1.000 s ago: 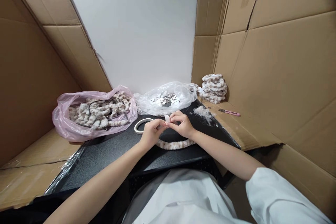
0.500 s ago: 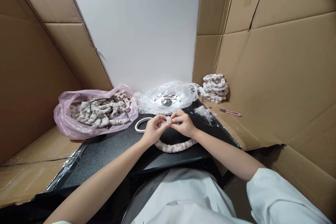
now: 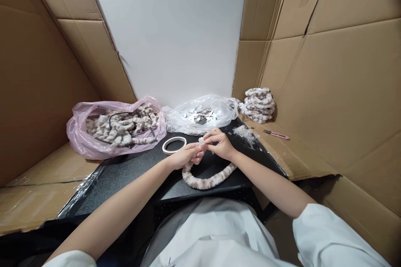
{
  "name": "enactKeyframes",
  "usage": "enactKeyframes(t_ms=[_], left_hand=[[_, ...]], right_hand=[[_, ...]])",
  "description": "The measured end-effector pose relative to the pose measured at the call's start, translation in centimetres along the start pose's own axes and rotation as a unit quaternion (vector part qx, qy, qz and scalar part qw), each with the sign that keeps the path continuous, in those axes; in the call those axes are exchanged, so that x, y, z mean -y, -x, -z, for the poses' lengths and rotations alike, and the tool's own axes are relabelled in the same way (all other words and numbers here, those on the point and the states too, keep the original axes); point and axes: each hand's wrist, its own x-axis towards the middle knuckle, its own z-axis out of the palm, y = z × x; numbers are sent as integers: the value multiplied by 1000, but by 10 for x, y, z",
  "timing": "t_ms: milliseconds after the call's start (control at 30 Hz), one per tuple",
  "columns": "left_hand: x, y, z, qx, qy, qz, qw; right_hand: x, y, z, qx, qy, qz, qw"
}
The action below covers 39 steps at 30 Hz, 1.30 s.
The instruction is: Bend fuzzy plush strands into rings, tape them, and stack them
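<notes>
A fluffy brown-and-white ring hangs in a loop between my hands over the front of the black table. My left hand is closed around the far part of the ring, fingers curled beneath it. Just above those fingers sits a small white strip, seemingly tape. My right hand pinches at this strip with thumb and fingertips, touching the left fingers. What lies under the strip is mostly hidden. Beside my left hand rests a roll of white tape.
A pink bag of fluffy pieces stands at left. Behind my hands lies a clear bag with small flat pieces. Fluffy rings are stacked at right, near pink-handled snips and loose fluff. Cardboard walls flank the table.
My left hand has rolled over, its fingers now curled under the ring and pointing right. The ring's near side has shifted slightly toward me. The tape roll shows more fully.
</notes>
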Motion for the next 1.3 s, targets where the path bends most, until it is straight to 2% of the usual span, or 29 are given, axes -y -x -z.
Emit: enactKeyframes(t_ms=[133,300,433,700,900,1067,1167,1300], left_hand=[[0,-2,3,-10,68,11,998],[-1,-2,4,-36,88,2,995],[-4,2,-1,-60,93,-3,994],[-7,3,-2,-105,80,-8,991],[-8,2,-1,-86,98,-6,991],[-6,2,3,-125,27,-34,991],[-5,1,5,-159,-41,-64,984],[-4,2,3,-194,-104,-71,973]], right_hand=[[-5,-1,2,5,-4,-3,1000],[-7,0,3,17,-12,-18,1000],[-6,1,3,27,-12,3,1000],[-1,2,3,32,77,57,995],[1,3,3,22,107,72,991],[2,4,3,20,120,123,985],[4,4,4,24,134,121,983],[6,5,4,36,149,102,983]])
